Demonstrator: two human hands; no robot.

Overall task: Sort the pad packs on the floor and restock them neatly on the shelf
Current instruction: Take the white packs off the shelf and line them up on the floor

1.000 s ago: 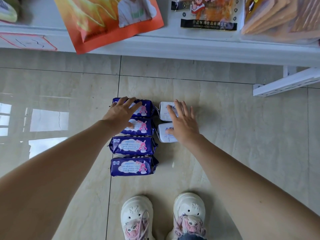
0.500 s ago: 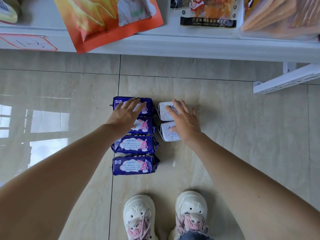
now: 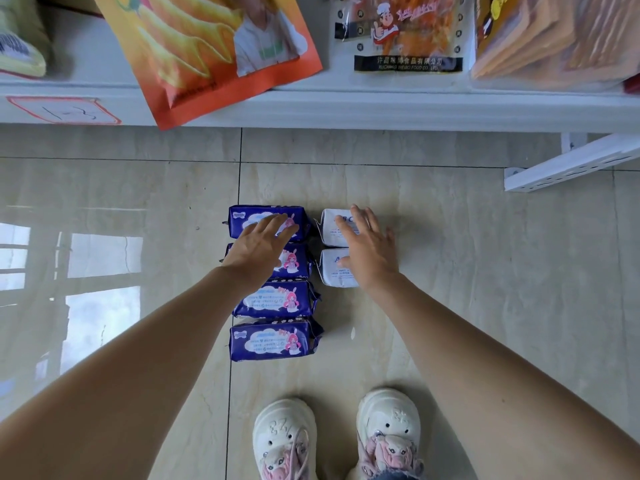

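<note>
Change: your hands have barely shifted over the last second. The left hand (image 3: 258, 244) has slid slightly toward 3 o'clock along the purple column, and the right hand (image 3: 369, 251) stays over the white pair.
Left hand: fingers straight and spread, gripping nothing. It lies flat over the top two purple packs (image 3: 270, 282); whether it presses them or only hovers, you cannot tell.
Right hand: also flat and open, over the two white packs (image 3: 332, 233), with no finger curled round either.
Where the packs are: all on the floor (image 3: 485, 271), none on the shelf yet. Four purple ones form a column running 12 to 6 o'clock, each touching the next. The two white ones sit just beside it at 3 o'clock, level with the top two purple packs.
What that means: the sorting by colour looks done, judging by the two tidy groups. No lift has begun, so restocking is all still ahead of you.
Shelf: the white shelf edge (image 3: 381, 109) runs across at 12 o'clock, well apart from the packs.
In the way: an orange snack bag (image 3: 214, 57) overhangs the shelf edge, with a clear snack pack (image 3: 405, 32) and tan bags (image 3: 554, 36) beside it. This level looks full, so the pads probably need a free spot elsewhere.
Also near: a white bracket (image 3: 571, 168) at 2 o'clock, and your shoes (image 3: 339, 438) at 6 o'clock.
</note>
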